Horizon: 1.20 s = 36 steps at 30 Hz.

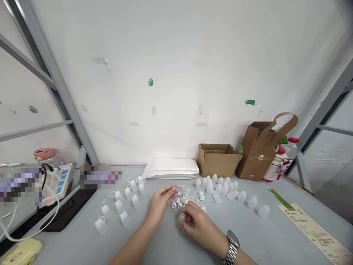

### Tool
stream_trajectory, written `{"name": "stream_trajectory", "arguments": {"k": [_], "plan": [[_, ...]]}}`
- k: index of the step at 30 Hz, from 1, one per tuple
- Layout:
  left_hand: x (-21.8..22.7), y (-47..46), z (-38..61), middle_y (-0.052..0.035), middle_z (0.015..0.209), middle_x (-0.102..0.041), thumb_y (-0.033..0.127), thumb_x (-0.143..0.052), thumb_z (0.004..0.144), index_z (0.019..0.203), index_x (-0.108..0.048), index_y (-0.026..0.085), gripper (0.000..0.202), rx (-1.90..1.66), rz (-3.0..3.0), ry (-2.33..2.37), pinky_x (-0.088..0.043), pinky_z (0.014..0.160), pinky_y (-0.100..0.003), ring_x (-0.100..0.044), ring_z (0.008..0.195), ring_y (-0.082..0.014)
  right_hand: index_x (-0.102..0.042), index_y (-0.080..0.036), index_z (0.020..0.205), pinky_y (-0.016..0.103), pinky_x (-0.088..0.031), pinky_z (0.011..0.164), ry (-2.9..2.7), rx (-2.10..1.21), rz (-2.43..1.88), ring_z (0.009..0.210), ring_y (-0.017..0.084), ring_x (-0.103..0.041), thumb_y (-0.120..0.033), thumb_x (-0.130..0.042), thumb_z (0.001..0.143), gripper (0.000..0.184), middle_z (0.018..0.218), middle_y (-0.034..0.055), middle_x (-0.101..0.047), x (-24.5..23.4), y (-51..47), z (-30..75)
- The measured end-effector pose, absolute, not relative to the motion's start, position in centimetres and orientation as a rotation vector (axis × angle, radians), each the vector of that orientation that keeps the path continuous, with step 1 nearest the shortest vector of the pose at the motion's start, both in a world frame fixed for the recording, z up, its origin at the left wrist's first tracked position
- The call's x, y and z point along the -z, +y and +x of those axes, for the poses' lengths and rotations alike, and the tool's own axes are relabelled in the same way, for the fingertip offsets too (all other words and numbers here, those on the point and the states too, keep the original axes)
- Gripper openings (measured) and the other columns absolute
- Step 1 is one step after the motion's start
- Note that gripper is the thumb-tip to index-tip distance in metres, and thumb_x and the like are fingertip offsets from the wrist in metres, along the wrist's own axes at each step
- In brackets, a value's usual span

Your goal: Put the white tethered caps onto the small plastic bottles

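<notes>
Right hand [200, 225] clamped on translucent bottle [181, 218], left hand [160, 202] just beside white caps [179, 205], its grip unclear

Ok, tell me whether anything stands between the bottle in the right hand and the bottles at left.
Yes: in this view, the left forearm crosses between that bottle and the left group of bottles.
</notes>
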State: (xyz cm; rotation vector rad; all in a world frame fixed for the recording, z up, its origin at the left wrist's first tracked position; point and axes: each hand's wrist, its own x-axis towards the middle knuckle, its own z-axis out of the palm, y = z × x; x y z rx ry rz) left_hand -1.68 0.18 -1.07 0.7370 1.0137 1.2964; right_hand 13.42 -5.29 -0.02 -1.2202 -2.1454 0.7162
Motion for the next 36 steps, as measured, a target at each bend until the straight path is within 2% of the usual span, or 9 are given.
{"name": "stream_trajectory", "arguments": {"k": [5,10,15,21,26,29,32,36], "plan": [[0.7,-0.3,-1.7,-0.0116,0.087,-0.074,0.028,-0.073,0.062,0.082,-0.069,0.014,0.025,-1.187,0.775,1.016,-0.053,0.077,-0.033,-0.068,0.082,-0.0232,-0.056,-0.019,0.079,0.025,-0.042,0.068,-2.106,-0.754,-1.194,0.073,0.015,-0.05,-0.009,-0.058,0.071,0.013,0.087,0.0018,-0.053,0.6,-5.2,13.1],[0.2,-0.8,-1.2,-0.0107,0.082,-0.074,0.033,-0.074,0.06,0.081,-0.071,0.014,0.029,-1.137,0.876,1.002,-0.051,0.073,-0.031,-0.068,0.077,-0.0227,-0.049,-0.02,0.077,0.024,-0.039,0.056,-1.789,-1.037,-1.198,0.058,0.014,-0.051,-0.019,-0.053,0.077,0.004,0.063,-0.0034,-0.054,0.5,-4.4,13.3],[-0.2,-1.2,-0.9,-0.0094,0.082,-0.074,0.038,-0.071,0.061,0.083,-0.071,0.015,0.032,-1.114,0.943,0.957,-0.049,0.074,-0.032,-0.068,0.077,-0.0234,-0.056,-0.016,0.08,0.025,-0.039,0.056,-1.604,-1.206,-1.144,0.056,0.013,-0.05,-0.028,-0.055,0.077,0.012,0.06,-0.0032,-0.054,0.5,-3.7,13.4],[-0.7,-1.5,-1.0,-0.0108,0.09,-0.073,0.04,-0.064,0.069,0.084,-0.07,0.014,0.031,-1.12,1.005,0.933,-0.046,0.081,-0.032,-0.066,0.084,-0.023,-0.061,-0.014,0.081,0.024,-0.037,0.053,-1.582,-1.115,-1.218,0.056,0.013,-0.047,-0.033,-0.056,0.077,0.02,0.062,-0.0014,-0.054,1.1,-3.4,13.5],[-0.9,-1.7,-0.8,-0.0077,0.094,-0.072,0.032,-0.062,0.071,0.098,-0.065,0.017,0.03,-1.134,1.033,0.886,-0.045,0.084,-0.033,-0.064,0.089,-0.0223,-0.058,-0.016,0.068,0.025,-0.036,0.055,-1.598,-0.916,-1.31,0.058,0.014,-0.046,-0.03,-0.061,0.072,0.015,0.064,-0.0011,-0.053,0.6,-3.6,13.6],[-1.1,-2.1,-0.6,-0.0078,0.099,-0.071,0.03,-0.062,0.071,0.089,-0.066,0.017,0.023,-1.161,1.044,0.898,-0.043,0.086,-0.033,-0.062,0.096,-0.0237,-0.052,-0.019,0.066,0.024,-0.035,0.053,-1.645,-0.797,-1.344,0.055,0.013,-0.045,-0.027,-0.06,0.074,0.014,0.061,-0.0027,-0.053,0.4,-3.9,13.5],[-1.3,-2.4,-0.3,-0.0071,0.093,-0.072,0.028,-0.063,0.069,0.083,-0.061,0.019,0.017,-1.181,0.999,0.855,-0.042,0.086,-0.034,-0.062,0.096,-0.0237,-0.048,-0.02,0.068,0.024,-0.034,0.052,-1.672,-0.753,-1.379,0.054,0.013,-0.045,-0.028,-0.057,0.076,0.015,0.06,-0.0036,-0.052,0.7,-4.1,13.6],[-1.4,-2.7,0.0,-0.0065,0.095,-0.072,0.029,-0.066,0.067,0.084,-0.055,0.021,0.022,-1.174,0.959,0.807,-0.041,0.087,-0.036,-0.062,0.096,-0.0232,-0.043,-0.022,0.067,0.024,-0.034,0.052,-1.689,-0.657,-1.396,0.056,0.014,-0.044,-0.027,-0.057,0.077,0.018,0.061,-0.0039,-0.05,1.1,-4.1,13.7]]}}
